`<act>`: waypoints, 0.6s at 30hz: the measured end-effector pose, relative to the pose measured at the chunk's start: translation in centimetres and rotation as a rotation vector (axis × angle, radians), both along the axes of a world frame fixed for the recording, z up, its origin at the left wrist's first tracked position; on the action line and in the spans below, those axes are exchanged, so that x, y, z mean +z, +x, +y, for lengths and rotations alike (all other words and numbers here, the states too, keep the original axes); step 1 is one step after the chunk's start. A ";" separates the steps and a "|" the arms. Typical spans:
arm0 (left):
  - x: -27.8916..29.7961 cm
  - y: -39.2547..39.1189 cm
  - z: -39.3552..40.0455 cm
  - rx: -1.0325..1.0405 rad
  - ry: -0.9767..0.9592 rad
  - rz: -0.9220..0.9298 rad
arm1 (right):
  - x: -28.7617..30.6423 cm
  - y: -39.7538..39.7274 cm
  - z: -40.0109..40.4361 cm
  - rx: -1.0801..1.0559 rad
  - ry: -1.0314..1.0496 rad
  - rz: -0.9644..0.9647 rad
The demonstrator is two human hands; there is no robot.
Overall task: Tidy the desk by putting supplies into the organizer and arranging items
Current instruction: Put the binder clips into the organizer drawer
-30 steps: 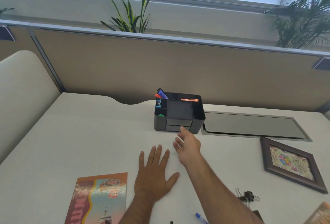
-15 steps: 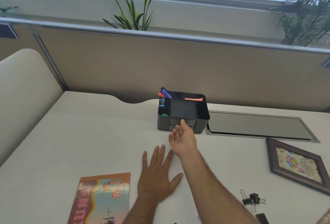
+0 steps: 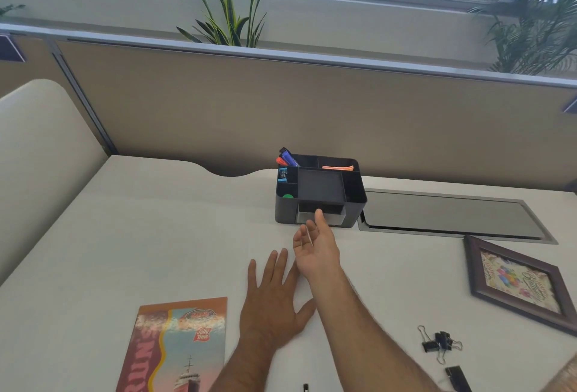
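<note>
Desk (image 3: 156,235) with organizer (image 3: 320,192), frame (image 3: 520,282), clips (image 3: 438,343)

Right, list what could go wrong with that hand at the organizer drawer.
1. The right hand has only a fingertip at the small drawer; a tug might drag the whole organizer forward, since the left hand lies flat on the desk, not bracing it.
2. A jolt could tip the markers leaning out of the back corner.

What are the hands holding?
Nothing. The left hand lies flat on the desk, and the right hand is open by the organizer's small front drawer.
</note>
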State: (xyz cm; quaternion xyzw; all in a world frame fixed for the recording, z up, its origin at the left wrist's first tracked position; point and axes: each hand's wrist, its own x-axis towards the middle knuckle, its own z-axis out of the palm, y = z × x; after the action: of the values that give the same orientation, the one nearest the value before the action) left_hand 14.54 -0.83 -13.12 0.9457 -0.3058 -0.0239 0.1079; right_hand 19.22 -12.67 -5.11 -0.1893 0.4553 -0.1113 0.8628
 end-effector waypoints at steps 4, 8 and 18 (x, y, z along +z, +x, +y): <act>0.0 0.0 0.0 0.001 0.011 -0.009 | -0.3 -1.4 0.5 0.001 0.024 -0.031; 0.0 -0.1 0.0 0.007 -0.001 -0.004 | -0.4 -2.2 1.0 0.013 0.027 -0.049; 0.1 -0.2 0.2 -0.005 -0.024 -0.015 | -0.8 -4.1 -0.3 0.076 -0.030 -0.045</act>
State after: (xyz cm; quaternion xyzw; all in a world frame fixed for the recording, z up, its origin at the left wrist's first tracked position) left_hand 14.35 -0.63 -12.99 0.9437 -0.3090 -0.0134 0.1171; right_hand 15.08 -12.94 -5.87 -0.2170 0.4265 -0.0895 0.8735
